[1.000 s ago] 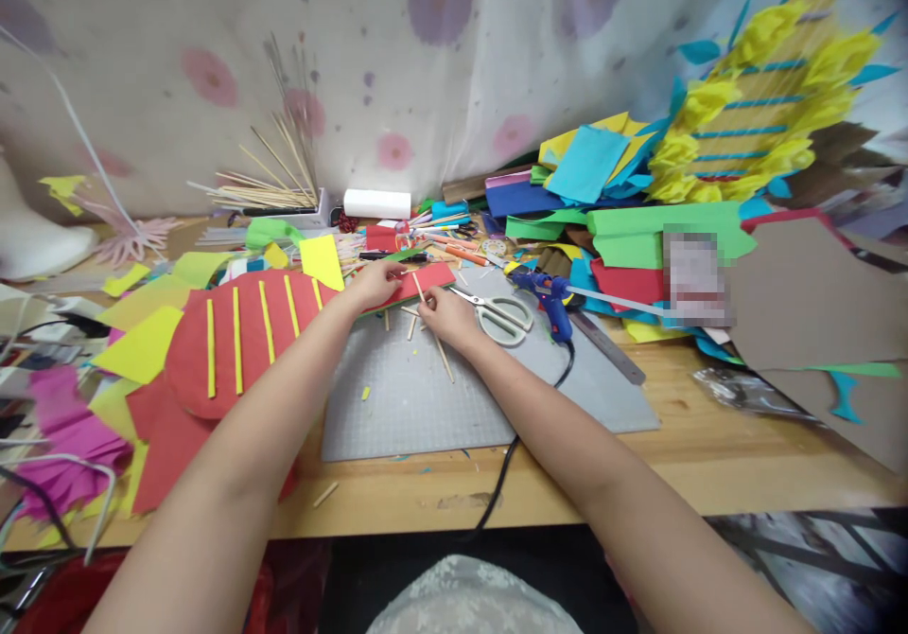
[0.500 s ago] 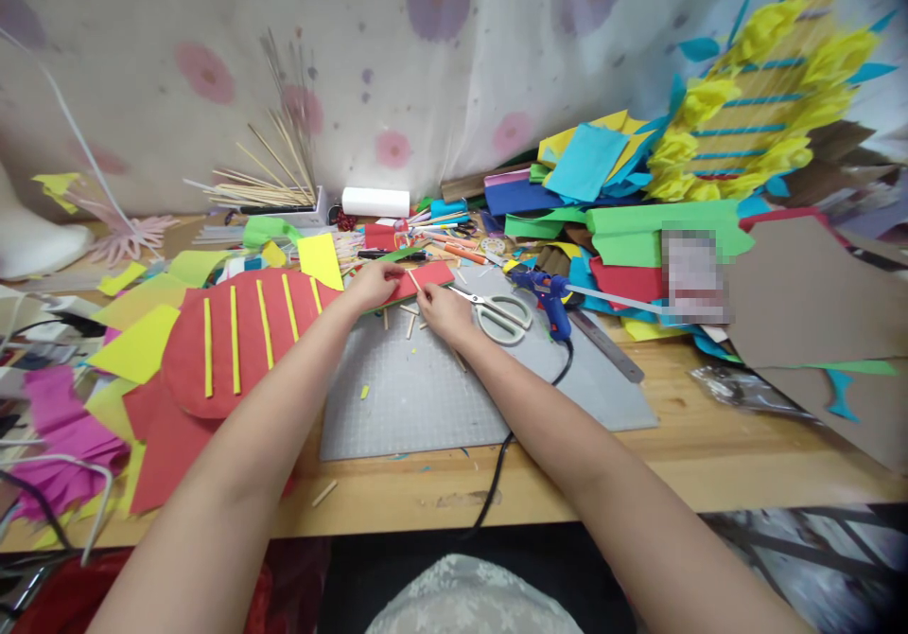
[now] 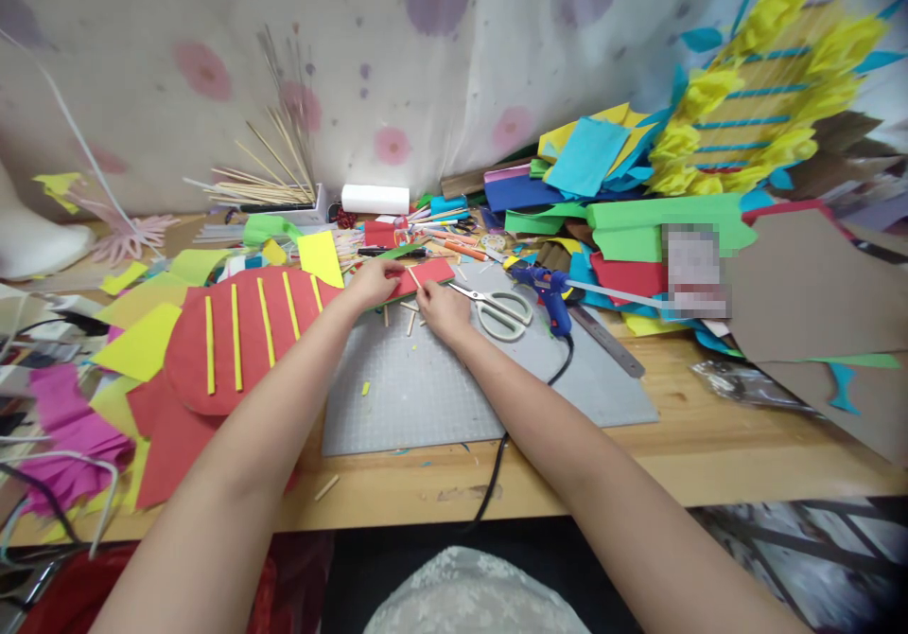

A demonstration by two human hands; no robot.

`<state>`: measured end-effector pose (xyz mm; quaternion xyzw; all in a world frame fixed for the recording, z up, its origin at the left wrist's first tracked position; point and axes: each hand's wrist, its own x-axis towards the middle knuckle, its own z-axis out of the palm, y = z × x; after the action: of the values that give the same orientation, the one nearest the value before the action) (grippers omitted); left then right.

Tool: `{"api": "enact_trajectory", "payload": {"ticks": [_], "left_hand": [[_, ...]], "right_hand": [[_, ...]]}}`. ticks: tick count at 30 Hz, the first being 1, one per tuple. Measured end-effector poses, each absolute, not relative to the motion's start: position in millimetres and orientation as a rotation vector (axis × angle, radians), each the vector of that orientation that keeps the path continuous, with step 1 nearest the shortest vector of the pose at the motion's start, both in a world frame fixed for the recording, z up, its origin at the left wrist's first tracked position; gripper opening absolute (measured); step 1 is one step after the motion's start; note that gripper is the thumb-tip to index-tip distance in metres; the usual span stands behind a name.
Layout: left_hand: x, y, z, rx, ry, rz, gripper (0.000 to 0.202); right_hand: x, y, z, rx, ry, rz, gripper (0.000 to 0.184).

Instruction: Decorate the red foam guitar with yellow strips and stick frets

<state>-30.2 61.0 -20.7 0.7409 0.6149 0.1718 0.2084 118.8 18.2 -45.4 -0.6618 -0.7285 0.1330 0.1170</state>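
Note:
My left hand (image 3: 375, 286) is closed on the left end of a flat red piece with a green edge (image 3: 434, 274), above the cutting mat. Between the thumb and fingers of my right hand (image 3: 444, 309) is a short wooden stick (image 3: 414, 277), lying against the red face. Short cut sticks (image 3: 410, 324) are scattered on the mat just below the piece. Beside my right hand lie open scissors (image 3: 502, 314) with pale handles. A round red panel (image 3: 241, 345) with yellow strips lies left of my left forearm, which partly covers it.
The grey cutting mat (image 3: 418, 412) covers the middle of the wooden table (image 3: 567, 483). A blue glue gun (image 3: 545, 289) with a black cord and a metal ruler (image 3: 608, 343) are at right. Coloured sheets and a yellow-flowered model (image 3: 752, 109) stand beyond. Thin sticks (image 3: 266, 187) stand behind.
Both hands keep nearly the same place and hold. The view has shifted slightly. A stick seen beside my right wrist earlier is now out of sight.

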Motion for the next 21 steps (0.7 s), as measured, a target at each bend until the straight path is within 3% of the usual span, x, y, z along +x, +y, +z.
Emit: {"api": "enact_trajectory", "payload": {"ticks": [7, 13, 21], "left_hand": [[-27, 58, -19, 2.032, 1.774, 0.526, 0.034], [-5, 28, -16, 1.77, 1.89, 1.347, 0.032], [45, 3, -40, 1.109, 1.297, 1.232, 0.029]], "right_hand": [[119, 19, -49, -1.928, -2.056, 0.391, 0.037], [129, 19, -41, -1.643, -1.886, 0.523, 0.039], [129, 18, -41, -1.255, -1.531, 1.055, 0.026]]}}
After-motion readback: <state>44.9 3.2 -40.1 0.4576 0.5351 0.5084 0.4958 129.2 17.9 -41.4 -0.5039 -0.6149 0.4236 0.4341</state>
